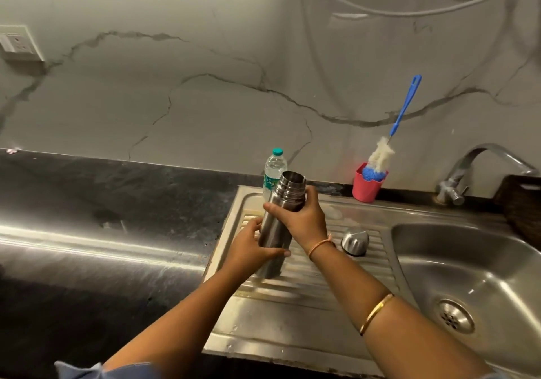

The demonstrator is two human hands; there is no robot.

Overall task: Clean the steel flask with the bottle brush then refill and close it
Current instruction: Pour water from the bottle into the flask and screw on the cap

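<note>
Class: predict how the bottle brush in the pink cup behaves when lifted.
Probably light: the bottle brush has a thin handle and fluffy head. Its slim neck may flex. Leaning in the pink cup, it could tip it.

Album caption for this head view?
Left hand and right hand grip the uncapped steel flask; bottle brush stands in a pink cup.

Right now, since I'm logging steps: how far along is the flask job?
Done: the cap is off and lies on the drainboard. In hand: both the left hand and right hand grip the steel flask, tilted. Left: scrubbing, since the bottle brush stands in the pink cup; refilling, the water bottle is capped; then closing.
</note>
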